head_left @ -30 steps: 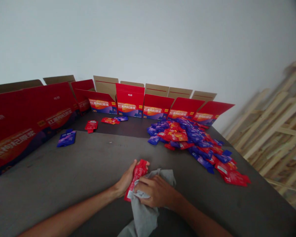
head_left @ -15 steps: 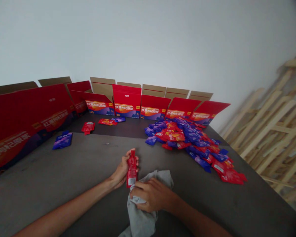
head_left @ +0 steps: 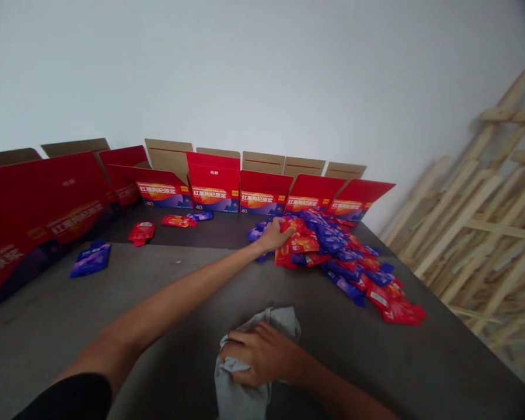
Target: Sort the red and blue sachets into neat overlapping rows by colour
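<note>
The fingers of the left hand (head_left: 275, 234) bend over the near left part of a big pile of packets (head_left: 332, 239). They touch a red packet (head_left: 304, 242), but I cannot tell if they pinch it or just rest on it. The arm is stretched out long, because the pile is far from the body.

The fingers of the right hand (head_left: 262, 353) are closed on a grey cloth (head_left: 245, 396). The cloth is all bunched up, maybe so it won't slip out. It is at the near side, close to the body, so it seems easy to keep hold of while the other arm reaches.

The red and blue packets lie in a heap on the right of the table (head_left: 179, 356), maybe so one hand can get to lots of them. Over to the left are a blue packet (head_left: 91, 259), a red pouch (head_left: 142, 232) and two more packets (head_left: 177, 221), apart from the heap.

At the far side, small boxes (head_left: 214, 195) stand in a row, and big boxes (head_left: 26, 216) stand on the left. Their flaps stick up, probably to leave the tops open.
</note>
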Motion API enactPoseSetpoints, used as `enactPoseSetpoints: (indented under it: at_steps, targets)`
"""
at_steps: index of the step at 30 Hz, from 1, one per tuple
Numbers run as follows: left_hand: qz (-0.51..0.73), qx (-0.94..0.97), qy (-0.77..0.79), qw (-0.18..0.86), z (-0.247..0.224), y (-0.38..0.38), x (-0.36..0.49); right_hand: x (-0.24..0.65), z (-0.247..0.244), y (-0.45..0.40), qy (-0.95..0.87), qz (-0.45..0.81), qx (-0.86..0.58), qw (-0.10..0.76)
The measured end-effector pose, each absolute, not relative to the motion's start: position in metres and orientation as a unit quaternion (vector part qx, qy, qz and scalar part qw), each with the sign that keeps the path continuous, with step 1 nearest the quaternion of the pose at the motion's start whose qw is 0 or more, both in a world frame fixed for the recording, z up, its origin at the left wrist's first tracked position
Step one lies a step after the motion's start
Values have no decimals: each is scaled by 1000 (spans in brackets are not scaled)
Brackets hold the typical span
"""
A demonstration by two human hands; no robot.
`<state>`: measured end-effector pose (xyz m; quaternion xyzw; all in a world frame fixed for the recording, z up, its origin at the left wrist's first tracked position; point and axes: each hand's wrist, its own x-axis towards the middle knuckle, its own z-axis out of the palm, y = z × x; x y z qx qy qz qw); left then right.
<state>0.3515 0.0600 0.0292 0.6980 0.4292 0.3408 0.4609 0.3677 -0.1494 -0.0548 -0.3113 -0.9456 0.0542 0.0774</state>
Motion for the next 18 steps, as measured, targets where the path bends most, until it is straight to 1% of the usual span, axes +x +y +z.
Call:
enactPoseSetpoints:
  at_steps: [4, 8, 13, 18]
  targets:
    - [311, 726, 471, 392, 43, 96, 415, 368, -54, -149, -946, 48, -312, 77]
    - [295, 734, 501, 350, 44, 115, 453, 369, -50, -148, -946, 37, -314, 76]
    - [291, 743, 522, 302, 36, 131, 472, 370, -51, -146, -946, 22, -317, 68]
    - [274, 773, 506, 268, 30, 139, 464, 371, -54, -147, -945, 19, -316, 76]
